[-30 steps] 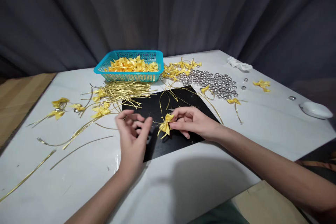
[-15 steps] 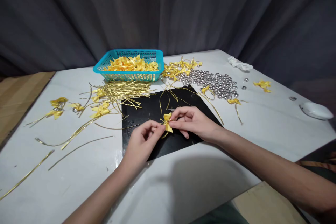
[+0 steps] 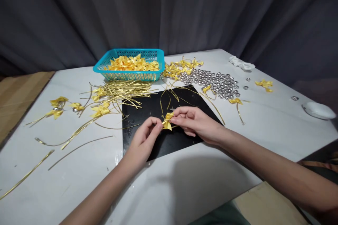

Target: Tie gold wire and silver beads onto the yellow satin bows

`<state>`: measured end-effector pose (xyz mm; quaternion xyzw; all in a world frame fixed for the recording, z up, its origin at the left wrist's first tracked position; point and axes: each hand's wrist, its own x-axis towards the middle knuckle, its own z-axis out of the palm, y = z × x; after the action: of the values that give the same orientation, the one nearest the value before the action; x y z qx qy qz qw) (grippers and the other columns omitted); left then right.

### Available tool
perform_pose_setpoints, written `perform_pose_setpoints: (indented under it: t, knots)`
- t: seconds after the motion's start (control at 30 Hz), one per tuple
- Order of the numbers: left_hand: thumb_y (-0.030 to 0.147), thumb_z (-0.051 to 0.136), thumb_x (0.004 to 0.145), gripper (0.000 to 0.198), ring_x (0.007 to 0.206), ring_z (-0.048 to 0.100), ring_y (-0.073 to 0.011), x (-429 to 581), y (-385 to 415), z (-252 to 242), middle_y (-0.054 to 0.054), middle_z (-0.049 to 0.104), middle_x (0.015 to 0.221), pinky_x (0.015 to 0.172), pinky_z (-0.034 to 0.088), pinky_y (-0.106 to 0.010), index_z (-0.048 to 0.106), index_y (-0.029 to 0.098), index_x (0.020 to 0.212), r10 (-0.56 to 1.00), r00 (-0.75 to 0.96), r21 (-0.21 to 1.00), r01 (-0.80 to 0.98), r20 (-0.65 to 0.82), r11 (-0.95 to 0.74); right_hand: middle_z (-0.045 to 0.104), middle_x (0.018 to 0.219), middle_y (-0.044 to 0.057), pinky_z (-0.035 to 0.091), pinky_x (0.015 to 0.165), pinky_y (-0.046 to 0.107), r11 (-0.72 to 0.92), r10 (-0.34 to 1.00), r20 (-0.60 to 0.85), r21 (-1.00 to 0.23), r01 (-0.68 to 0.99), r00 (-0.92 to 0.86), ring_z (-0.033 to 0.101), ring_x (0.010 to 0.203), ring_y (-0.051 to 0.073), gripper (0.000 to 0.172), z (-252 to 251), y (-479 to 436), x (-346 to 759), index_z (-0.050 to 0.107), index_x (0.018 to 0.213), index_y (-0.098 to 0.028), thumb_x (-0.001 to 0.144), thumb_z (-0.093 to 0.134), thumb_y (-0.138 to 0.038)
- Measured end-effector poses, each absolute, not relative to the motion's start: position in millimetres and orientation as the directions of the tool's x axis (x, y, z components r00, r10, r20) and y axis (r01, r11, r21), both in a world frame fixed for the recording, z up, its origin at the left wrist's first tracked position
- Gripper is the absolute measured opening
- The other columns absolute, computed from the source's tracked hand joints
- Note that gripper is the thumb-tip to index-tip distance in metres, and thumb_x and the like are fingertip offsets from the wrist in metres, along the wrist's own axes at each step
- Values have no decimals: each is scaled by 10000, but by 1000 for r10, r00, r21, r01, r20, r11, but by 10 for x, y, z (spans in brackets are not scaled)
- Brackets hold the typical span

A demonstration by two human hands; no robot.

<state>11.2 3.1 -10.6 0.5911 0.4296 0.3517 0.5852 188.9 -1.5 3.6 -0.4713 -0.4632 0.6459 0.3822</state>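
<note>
Over the black mat [image 3: 169,147], a small yellow ribbon bow [image 3: 167,123] with gold wire at its middle is between my two hands. My right hand [image 3: 196,121] pinches the bow's right side between thumb and fingertips. From the left, my left hand [image 3: 146,133] has thumb and forefinger pressed together at the bow's left edge, where the gold wire is. The fingertips hide part of the wire. Just behind the bow, a pointed metal tip [image 3: 172,109] shows, partly covered by my right hand.
Behind the mat stands a blue basket [image 3: 128,72] of yellow bows, with a pile of gold wire ties [image 3: 129,91] before it. Silver bell-like beads [image 3: 219,82] lie to the right. Finished-looking bows [image 3: 101,109] and loose wires lie left. A white dish-like object [image 3: 319,110] sits far right.
The bow has turned and tilted slightly between my fingers. My left hand has shifted a little left, its fingertips now at the bow's edge. The right hand stays nearly in place.
</note>
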Motion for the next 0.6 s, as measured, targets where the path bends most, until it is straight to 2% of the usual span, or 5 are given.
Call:
perform_pose_setpoints:
  t: [0.27,0.43,0.6]
  knots:
    - [371,531,825,220,504,268,-89,94,68,-122,66,323,561,472,229,-213,495,188,709,924,348,986,10,-161,168,395,541,-90,208,352,153,-173,971,-160,-983,-61,-176,277,380,-1,304,28,-22,1888,554,792,-146,717,698,-404]
    - [375,536,820,207,533,322,-96,102,63,-111,52,378,591,490,260,-214,526,189,729,916,378,991,23,-132,133,509,597,-46,273,349,147,-172,954,-192,-979,107,-229,359,413,15,303,59,-25,1875,584,776,-137,702,695,-409]
    - [349,588,781,169,527,337,-95,124,47,-92,45,438,611,496,286,-218,564,184,752,924,372,994,87,-87,59,553,617,-19,312,366,151,-189,942,-220,-972,140,-253,395,432,28,337,83,-29,1865,584,758,-130,694,683,-445]
